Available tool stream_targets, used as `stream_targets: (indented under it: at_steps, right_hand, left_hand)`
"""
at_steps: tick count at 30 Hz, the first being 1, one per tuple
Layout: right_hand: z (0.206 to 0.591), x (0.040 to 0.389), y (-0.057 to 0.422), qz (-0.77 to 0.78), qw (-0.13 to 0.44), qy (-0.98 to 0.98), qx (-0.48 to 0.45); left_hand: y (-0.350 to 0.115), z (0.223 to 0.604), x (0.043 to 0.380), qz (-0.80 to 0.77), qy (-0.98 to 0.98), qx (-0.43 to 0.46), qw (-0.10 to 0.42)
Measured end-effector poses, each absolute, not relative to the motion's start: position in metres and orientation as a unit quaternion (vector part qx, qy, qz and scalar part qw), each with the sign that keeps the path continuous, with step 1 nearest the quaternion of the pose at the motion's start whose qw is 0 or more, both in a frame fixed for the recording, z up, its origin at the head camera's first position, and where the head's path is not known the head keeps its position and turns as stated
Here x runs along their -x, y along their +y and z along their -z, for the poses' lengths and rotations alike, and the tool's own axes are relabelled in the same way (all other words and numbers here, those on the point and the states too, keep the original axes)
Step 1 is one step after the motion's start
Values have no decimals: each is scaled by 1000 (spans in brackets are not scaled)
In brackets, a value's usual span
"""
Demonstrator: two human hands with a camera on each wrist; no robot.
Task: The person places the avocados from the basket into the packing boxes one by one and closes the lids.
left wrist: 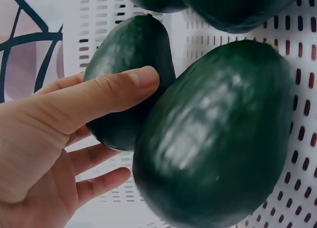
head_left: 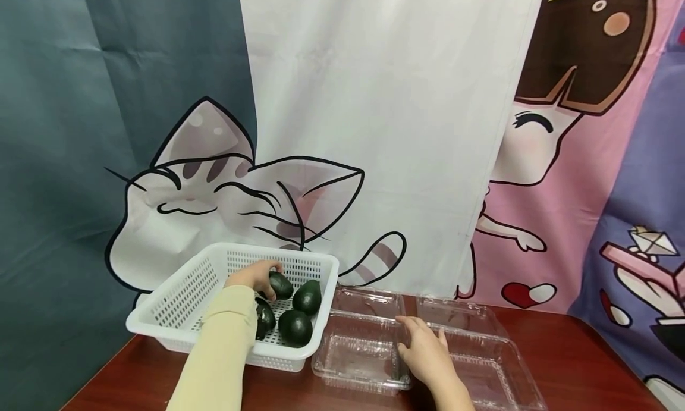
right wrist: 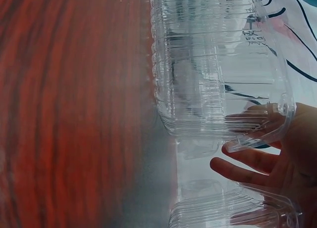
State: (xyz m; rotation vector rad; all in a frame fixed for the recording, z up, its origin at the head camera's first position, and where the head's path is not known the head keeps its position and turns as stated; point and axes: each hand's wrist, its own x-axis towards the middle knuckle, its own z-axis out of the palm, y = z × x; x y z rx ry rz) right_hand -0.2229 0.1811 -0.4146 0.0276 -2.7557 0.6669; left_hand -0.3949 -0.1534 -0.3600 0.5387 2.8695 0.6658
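In the head view, a white perforated plastic basket [head_left: 176,298] holds several dark green avocados [head_left: 307,297]. My left hand [head_left: 257,278] reaches into it and grips one avocado [left wrist: 129,55], thumb across the near side and fingers partly hidden behind. A larger avocado [left wrist: 218,139] lies against that one in the left wrist view. My right hand [head_left: 428,351] is at the adjoining edges of two clear plastic containers, its fingers spread. Some of its fingers show through the wall of the left container [right wrist: 198,65]; others extend between it and the right container [right wrist: 213,208].
Both clear containers stand with lids [head_left: 460,316] folded open at the back, right of the basket. Under everything is a reddish-brown wooden table [head_left: 289,393]. A cloth backdrop [head_left: 385,131] with cartoon figures hangs right behind the table.
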Motion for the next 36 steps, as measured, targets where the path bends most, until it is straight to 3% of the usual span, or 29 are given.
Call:
stream_targets:
  at_steps: [19, 36]
  right_hand:
    - [420, 227, 181, -234, 139, -962, -17]
    - [410, 225, 183, -226, 143, -963, -30]
  left_hand:
    - [-154, 327, 402, -220, 947, -234, 24]
    - [-151, 310, 380, -249, 938, -239, 0]
